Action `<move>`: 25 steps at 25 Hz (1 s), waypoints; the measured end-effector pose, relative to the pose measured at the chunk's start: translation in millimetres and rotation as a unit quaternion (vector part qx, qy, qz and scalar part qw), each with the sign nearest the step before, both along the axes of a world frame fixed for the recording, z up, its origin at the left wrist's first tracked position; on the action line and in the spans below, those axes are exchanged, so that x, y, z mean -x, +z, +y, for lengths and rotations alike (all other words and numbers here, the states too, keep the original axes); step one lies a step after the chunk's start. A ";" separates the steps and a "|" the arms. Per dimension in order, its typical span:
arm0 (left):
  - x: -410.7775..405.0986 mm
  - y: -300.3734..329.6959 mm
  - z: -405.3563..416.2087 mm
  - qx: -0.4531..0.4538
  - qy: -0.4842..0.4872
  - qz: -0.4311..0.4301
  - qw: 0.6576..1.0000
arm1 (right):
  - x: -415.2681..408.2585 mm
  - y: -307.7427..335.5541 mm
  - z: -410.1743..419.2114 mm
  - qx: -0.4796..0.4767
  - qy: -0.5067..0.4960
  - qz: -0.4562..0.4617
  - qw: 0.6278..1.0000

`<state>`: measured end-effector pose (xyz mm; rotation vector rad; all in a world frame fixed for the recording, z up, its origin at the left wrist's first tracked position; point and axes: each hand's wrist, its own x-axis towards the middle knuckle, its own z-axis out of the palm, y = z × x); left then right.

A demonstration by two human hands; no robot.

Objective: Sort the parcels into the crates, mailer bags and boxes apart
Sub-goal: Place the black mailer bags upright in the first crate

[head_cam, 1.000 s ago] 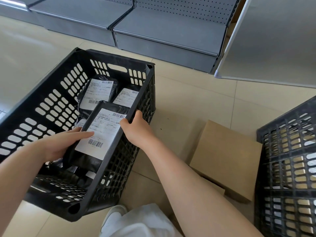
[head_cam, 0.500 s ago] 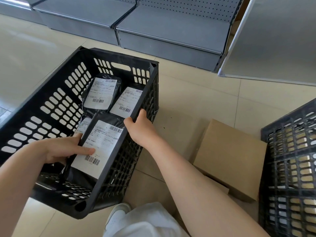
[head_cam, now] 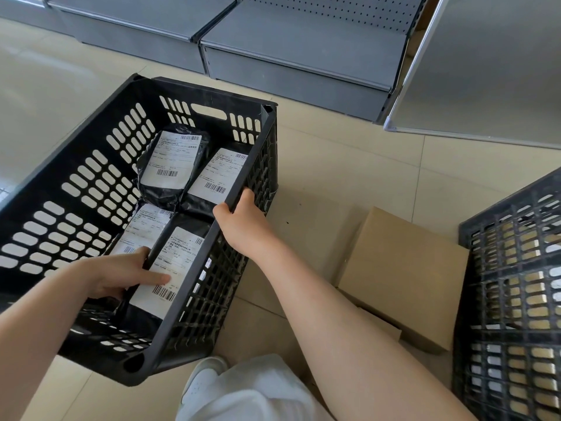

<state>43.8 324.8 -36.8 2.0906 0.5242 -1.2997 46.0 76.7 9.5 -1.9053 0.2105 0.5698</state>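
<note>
A black slotted crate is seen at the left, tilted up on its near edge, its far end raised towards grey shelving along the back. Four black mailer bags with white labels are held inside: two at the far end, side by side, and two nearer. The nearest mailer bag is leaned against the crate's right wall, its long axis run from near to far, barcode end towards the viewer. It is pinched by the left hand: the thumb is laid across the label, while the other fingers are curled under the bag's left edge and largely hidden. The partly covered bag lies just beside that hand, at its far side.

The crate's right rim is gripped by the right hand, fingers wrapped over the top edge and down the outer wall, thumb inside.

A white-clad knee and a white shoe are seen below the crate. Further right, a closed cardboard box is rested on the tiled floor, touching a second black crate at the far right, in which tan boxes are glimpsed through the lattice.
</note>
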 end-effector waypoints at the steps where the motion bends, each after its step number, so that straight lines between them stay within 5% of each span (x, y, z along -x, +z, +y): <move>1: 0.0 -0.9 -2.7 -0.010 -0.009 -0.006 1.000 | 0.5 0.3 -0.1 0.000 0.001 0.000 1.000; 7: -7.1 -4.1 -8.4 -0.087 -0.121 -0.040 0.988 | 1.9 0.9 0.7 0.002 -0.001 -0.004 1.000; 13: -10.3 10.0 -33.2 -0.105 -0.081 -0.087 0.987 | 9.4 -0.2 -7.3 -0.032 -0.018 0.003 0.999; 21: -22.9 78.5 -110.5 -0.027 0.061 -0.430 0.900 | 25.1 -26.7 -82.6 -0.020 -0.128 0.024 0.991; 25: -27.4 94.6 -175.5 -0.057 -0.042 -0.525 0.848 | 28.7 -45.5 -141.7 0.025 -0.181 0.016 0.983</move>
